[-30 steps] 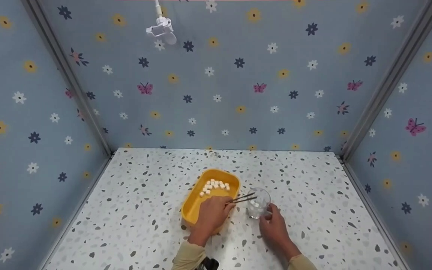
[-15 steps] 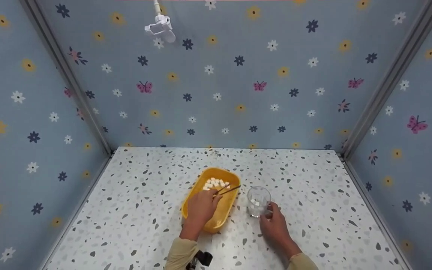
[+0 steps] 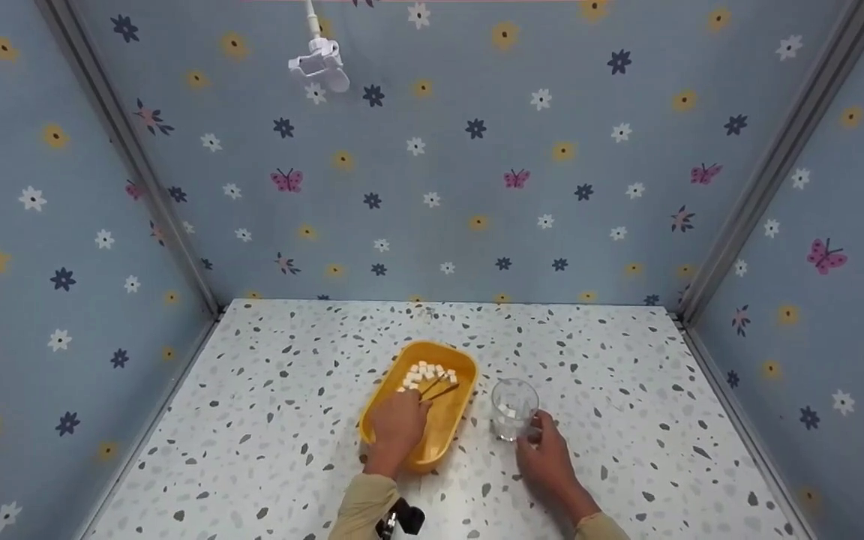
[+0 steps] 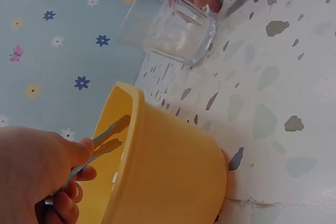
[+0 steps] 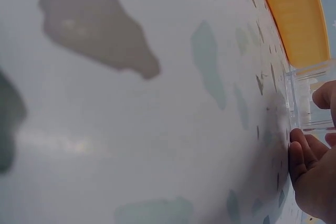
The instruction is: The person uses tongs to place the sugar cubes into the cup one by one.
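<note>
Counter (image 5: 173, 124): white, with grey-brown and pale green patches, fills most of view | right hand (image 5: 317, 177): at right edge, thumb over the clear glass (image 5: 300, 106), other fingers low beside its base | glass: cut by the frame, whitish content inside | yellow tray (image 5: 302, 22): upper right, just beyond the glass | blue wall (image 5: 332, 6): narrow strip, flowered

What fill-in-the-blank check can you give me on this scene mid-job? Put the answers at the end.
1. Of the tray and the glass, more white cubes show in the ____.
2. The left hand holds the tweezers, whose tips are ____ (apart or touching).
3. The right hand is touching the ____.
4. In the head view, the glass stands to the ____ of the tray.

Missing words: tray; apart; glass; right.
</note>
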The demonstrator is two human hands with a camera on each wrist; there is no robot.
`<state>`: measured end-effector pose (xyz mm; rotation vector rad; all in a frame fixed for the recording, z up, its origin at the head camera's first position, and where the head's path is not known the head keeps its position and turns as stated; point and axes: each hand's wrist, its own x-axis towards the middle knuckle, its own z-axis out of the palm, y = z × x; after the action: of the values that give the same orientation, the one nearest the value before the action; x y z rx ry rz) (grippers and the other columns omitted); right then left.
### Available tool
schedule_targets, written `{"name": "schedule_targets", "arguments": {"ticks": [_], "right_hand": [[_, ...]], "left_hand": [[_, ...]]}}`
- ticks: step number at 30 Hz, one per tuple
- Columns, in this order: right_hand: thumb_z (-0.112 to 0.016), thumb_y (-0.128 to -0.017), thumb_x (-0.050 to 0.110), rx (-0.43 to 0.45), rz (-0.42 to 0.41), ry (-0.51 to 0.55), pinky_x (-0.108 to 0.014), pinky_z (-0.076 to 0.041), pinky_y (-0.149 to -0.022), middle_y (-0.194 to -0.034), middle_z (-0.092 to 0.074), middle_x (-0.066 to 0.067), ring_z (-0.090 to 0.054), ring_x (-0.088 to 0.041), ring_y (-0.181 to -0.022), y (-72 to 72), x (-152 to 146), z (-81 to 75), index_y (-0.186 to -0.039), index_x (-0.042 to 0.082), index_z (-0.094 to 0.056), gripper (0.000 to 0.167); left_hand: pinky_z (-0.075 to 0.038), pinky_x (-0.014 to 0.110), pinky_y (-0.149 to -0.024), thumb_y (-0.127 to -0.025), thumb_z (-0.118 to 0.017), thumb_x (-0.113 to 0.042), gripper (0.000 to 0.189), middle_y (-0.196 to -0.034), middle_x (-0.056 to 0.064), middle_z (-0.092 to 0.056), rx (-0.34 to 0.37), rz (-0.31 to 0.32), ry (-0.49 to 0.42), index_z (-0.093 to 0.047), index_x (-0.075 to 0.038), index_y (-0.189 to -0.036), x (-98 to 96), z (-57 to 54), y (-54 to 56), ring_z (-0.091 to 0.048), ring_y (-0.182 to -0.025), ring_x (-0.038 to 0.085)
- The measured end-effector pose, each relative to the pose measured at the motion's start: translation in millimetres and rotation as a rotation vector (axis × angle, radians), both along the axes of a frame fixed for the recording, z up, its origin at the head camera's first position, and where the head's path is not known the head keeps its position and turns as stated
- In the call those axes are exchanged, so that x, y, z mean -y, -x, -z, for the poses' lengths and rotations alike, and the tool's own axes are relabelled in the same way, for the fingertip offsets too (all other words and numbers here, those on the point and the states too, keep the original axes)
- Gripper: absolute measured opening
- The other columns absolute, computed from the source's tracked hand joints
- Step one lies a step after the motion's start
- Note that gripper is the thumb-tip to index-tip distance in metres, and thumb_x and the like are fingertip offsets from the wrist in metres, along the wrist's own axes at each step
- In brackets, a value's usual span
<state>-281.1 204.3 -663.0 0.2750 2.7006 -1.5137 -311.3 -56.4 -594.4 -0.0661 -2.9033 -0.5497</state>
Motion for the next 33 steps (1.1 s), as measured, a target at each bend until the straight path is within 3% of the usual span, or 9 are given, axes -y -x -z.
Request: {"name": "schedule_targets", "arguments": {"ticks": [10,15,21,26,33], "right_hand": [[-0.058,-0.093,0.022,0.012,-0.011,0.017,-0.046,-0.044,-0.092,-0.131,-0.052,-0.005,-0.056,-0.02,-0.11,-0.8,1,-0.4,-0.144,0.017,-0.037,0.055],[-0.059,-0.092,0.018,-0.006,0.004,0.013,-0.048,-0.044,-0.091,-0.13,-0.053,-0.006,-0.056,-0.021,-0.108,-1.7,-1,-2.2,-0.143,0.015,-0.039,0.055],[-0.059,-0.092,0.021,0.016,-0.005,0.007,-0.048,-0.044,-0.092,-0.13,-0.053,-0.005,-0.056,-0.02,-0.109,0.2,1,-1.4,-0.144,0.015,-0.037,0.057],[-0.059,-0.092,0.022,0.05,-0.002,0.008,-0.048,-0.043,-0.093,-0.131,-0.052,-0.004,-0.054,-0.019,-0.111,0.4,2,0.0,-0.145,0.017,-0.035,0.059],[-0.058,-0.093,0.02,0.017,-0.017,0.005,-0.047,-0.043,-0.093,-0.131,-0.053,-0.005,-0.055,-0.02,-0.109,-2.0,-2,-3.1,-0.146,0.016,-0.035,0.058]], "left_hand": [[-0.045,0.04,-0.051,-0.092,-0.066,-0.037,0.03,-0.067,0.003,-0.053,0.098,-0.046,0.059,-0.06,-0.012,-0.077,-11.7,-1.8,12.9,-0.056,-0.058,0.022],[-0.048,0.043,-0.054,-0.092,-0.067,-0.035,0.029,-0.07,0.005,-0.057,0.129,-0.063,0.027,-0.063,-0.01,-0.078,-18.7,2.7,16.7,-0.061,-0.064,0.026],[-0.049,0.044,-0.054,-0.091,-0.068,-0.034,0.026,-0.069,0.005,-0.058,0.111,-0.113,-0.004,-0.065,-0.011,-0.078,-17.7,8.3,15.8,-0.062,-0.066,0.027],[-0.048,0.043,-0.054,-0.092,-0.067,-0.034,0.028,-0.067,0.004,-0.058,0.103,-0.109,-0.019,-0.065,-0.011,-0.076,-16.0,10.6,14.3,-0.062,-0.065,0.026],[-0.049,0.044,-0.057,-0.091,-0.068,-0.032,0.024,-0.07,0.004,-0.061,0.071,-0.105,-0.025,-0.067,-0.012,-0.079,-15.5,6.5,9.0,-0.063,-0.068,0.026]]}}
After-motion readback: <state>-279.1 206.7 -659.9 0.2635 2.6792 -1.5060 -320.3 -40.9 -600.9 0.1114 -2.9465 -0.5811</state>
